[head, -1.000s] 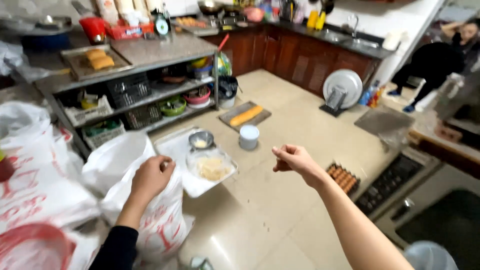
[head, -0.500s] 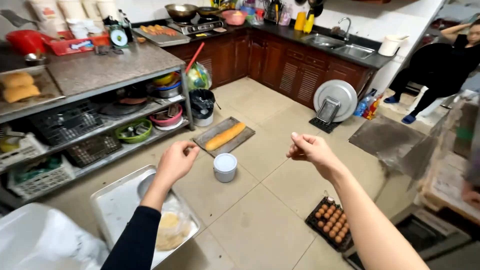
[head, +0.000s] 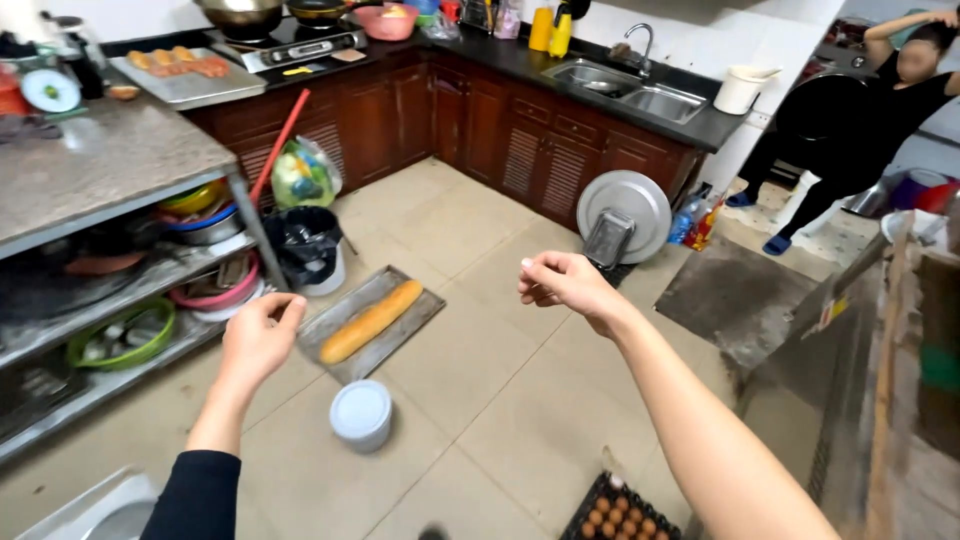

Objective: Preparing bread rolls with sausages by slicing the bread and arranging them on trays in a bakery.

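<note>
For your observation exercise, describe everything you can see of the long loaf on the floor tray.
The loaf is a long, golden-brown baguette shape with rounded ends and a smooth crust, apparently whole. It lies flat and diagonally along a rectangular grey metal tray set on the tiled floor, touching only the tray. The left hand hovers nearby, apart from it.

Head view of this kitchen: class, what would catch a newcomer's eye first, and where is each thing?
Two bare hands hang in mid-air holding nothing: the left hand and the right hand. On the tiled floor below lies a long golden loaf on a metal tray, with a white lidded tub just in front. At the bottom edge sits a dark tray of eggs.
</note>
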